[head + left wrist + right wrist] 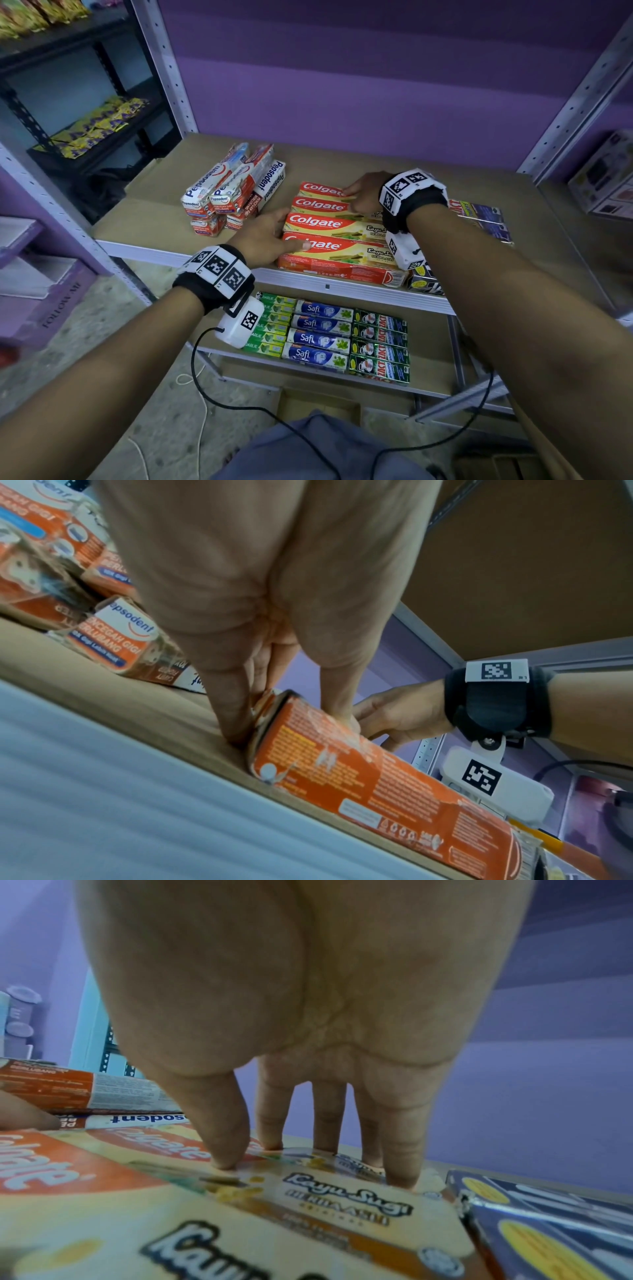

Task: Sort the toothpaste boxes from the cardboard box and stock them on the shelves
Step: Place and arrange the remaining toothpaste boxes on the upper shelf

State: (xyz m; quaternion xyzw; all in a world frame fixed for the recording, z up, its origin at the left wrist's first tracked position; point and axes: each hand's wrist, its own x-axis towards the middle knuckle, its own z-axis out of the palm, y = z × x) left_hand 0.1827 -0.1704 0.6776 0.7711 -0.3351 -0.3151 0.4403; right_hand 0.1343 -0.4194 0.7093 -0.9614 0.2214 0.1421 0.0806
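- I see four Colgate boxes (329, 226) lying flat, side by side in a row on the upper shelf (144, 219), long sides touching, the nearest one at the shelf's front edge.
- My left hand (265, 236) is at the left ends of the Colgate row. Its fingers are straight: the thumb lies on top of the nearest box and, in the left wrist view, fingertips (236, 731) press against that box's end flap.
- My right hand (364, 197) rests over the far Colgate boxes. Its fingers (222, 1139) are spread, tips pressing down on the box tops; it grips nothing.
- Left of the Colgate row sits a loose pile of Pepsodent boxes (236, 186), near but apart.
- Right of the row, dark Zact boxes (483, 216) lie just beside it.
- Below the Colgate row, the lower shelf (428, 380) holds neat rows: green Darlie boxes (274, 329), blue Safi boxes (320, 334) and green Zact boxes (380, 346), side by side.
- Below that, a cardboard box (318, 404) on the floor is partly hidden by my lap.
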